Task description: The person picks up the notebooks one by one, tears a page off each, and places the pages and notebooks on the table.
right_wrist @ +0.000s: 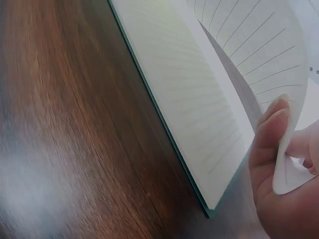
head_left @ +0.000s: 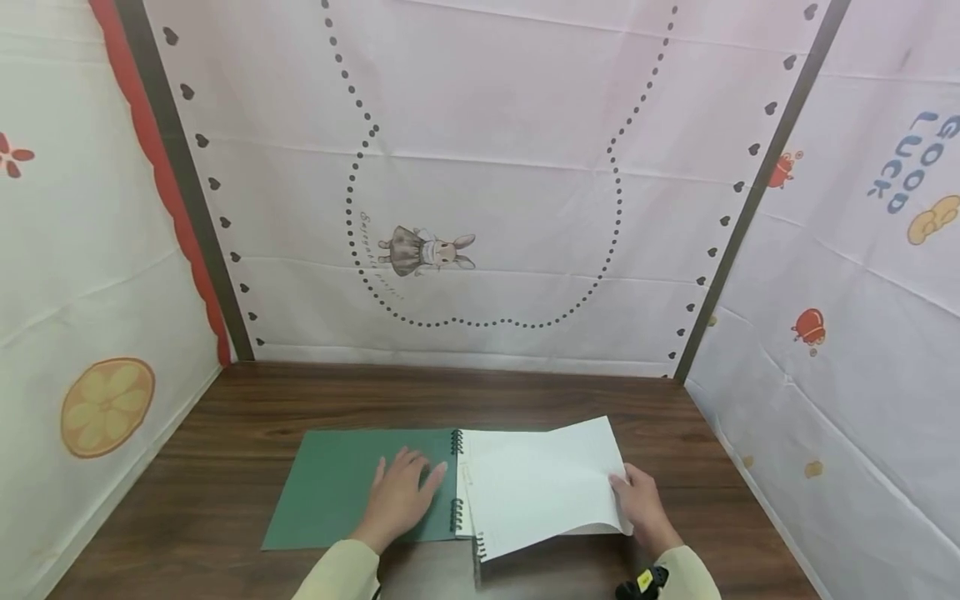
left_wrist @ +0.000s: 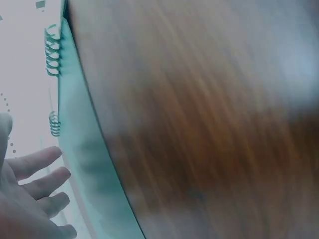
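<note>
A spiral notebook lies opened on the table, its green cover (head_left: 341, 483) spread to the left and its white pages to the right of the dark rings (head_left: 457, 514). My right hand (head_left: 641, 504) pinches a white sheet (head_left: 547, 487) at its right edge between thumb and fingers. That sheet slants over the pages, and its notched lower left corner sits away from the rings. In the right wrist view, ruled lines show on the curled sheet (right_wrist: 269, 50). My left hand (head_left: 401, 492) is at the green cover near the rings, fingers spread, holding nothing.
The dark wooden table (head_left: 300, 392) extends around the notebook. White printed cloth walls (head_left: 487, 192) stand behind it and on both sides. A black strap with a yellow mark (head_left: 645, 579) is at the right wrist.
</note>
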{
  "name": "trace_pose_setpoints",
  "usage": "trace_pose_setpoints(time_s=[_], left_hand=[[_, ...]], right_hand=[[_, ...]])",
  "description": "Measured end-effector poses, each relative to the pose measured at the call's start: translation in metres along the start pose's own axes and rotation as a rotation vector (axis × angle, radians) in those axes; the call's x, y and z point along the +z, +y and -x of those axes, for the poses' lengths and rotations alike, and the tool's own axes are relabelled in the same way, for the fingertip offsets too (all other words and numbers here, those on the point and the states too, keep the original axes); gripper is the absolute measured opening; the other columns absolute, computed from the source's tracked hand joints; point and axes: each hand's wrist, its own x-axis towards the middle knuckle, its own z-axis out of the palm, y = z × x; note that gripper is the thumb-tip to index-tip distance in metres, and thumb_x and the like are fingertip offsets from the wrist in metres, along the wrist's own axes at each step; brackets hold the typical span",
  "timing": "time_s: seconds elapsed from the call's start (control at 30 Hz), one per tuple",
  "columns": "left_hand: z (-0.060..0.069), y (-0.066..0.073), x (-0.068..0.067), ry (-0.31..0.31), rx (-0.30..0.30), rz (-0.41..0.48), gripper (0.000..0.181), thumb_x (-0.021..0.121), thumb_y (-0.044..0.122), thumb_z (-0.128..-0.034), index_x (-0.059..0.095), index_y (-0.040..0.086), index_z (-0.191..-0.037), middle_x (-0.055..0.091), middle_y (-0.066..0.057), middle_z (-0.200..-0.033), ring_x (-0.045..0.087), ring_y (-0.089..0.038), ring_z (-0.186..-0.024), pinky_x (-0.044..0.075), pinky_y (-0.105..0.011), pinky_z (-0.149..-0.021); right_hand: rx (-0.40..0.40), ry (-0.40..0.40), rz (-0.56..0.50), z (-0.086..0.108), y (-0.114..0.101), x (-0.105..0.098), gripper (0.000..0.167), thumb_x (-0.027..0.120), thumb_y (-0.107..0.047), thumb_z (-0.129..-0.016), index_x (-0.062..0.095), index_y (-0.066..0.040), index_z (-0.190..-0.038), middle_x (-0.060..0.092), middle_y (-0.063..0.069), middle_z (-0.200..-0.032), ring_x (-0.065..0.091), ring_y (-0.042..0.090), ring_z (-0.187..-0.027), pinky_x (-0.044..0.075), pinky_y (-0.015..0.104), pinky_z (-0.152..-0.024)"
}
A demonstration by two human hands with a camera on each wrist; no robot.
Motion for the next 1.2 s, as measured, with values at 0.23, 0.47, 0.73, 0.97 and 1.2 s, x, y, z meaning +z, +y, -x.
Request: trace_pose_setpoints(time_s=[0.23,0.47,0.73,0.97,1.2], left_hand=[[0.006,0.015,-0.004,-0.043,-0.078,0.208,0.047,0.045,0.053,-0.0981,0.071,0.013,-0.099,0.061,-0.013,-0.128,0.049,-0.04,-0.129,0.035,-0.061,-0.108],[0.01,0.023,-0.003,-0.063,-0.039,0.35,0.044,0.051,0.051,-0.096,0.071,0.017,-0.077,0.066,-0.009,-0.124,0.048,-0.04,-0.132,0.034,-0.062,-0.108],[0.015,0.024,-0.007,-0.02,-0.042,0.373,0.038,0.058,0.039,-0.0953,0.06,0.013,-0.068,0.06,-0.024,-0.129,0.048,-0.045,-0.129,0.037,-0.061,-0.106],[0.017,0.016,-0.011,0.012,-0.023,0.359,0.026,0.061,0.024,-0.095,0.059,0.009,-0.073,0.064,-0.02,-0.125,0.053,-0.043,-0.124,0.041,-0.058,-0.103],[0.019,0.002,-0.015,0.014,-0.049,0.333,0.027,0.06,0.023,-0.0955,0.056,0.01,-0.072,0.062,-0.021,-0.126,0.053,-0.043,-0.124,0.042,-0.058,-0.102]], right_hand=[[0.038,-0.018,-0.093,0.002,0.001,0.002,0.043,0.039,-0.02,-0.105,0.042,0.005,-0.14,0.044,0.029,-0.141,0.048,0.036,-0.12,0.042,0.054,-0.101],[0.022,-0.028,-0.161,0.005,-0.004,0.018,0.045,0.039,-0.023,-0.105,0.04,0.004,-0.141,0.043,0.029,-0.142,0.047,0.037,-0.123,0.041,0.056,-0.103],[0.018,-0.045,-0.188,0.007,-0.012,0.035,0.046,0.041,-0.021,-0.105,0.039,0.005,-0.143,0.04,0.029,-0.146,0.044,0.039,-0.129,0.037,0.058,-0.108],[0.048,-0.098,-0.108,0.005,-0.015,0.039,0.051,0.047,-0.021,-0.102,0.038,0.011,-0.141,0.032,0.031,-0.15,0.031,0.047,-0.139,0.028,0.061,-0.112],[0.099,-0.118,-0.017,0.003,-0.015,0.042,0.035,0.057,-0.028,-0.097,0.063,0.002,-0.114,0.064,0.019,-0.113,0.06,0.032,-0.101,0.051,0.046,-0.086]])
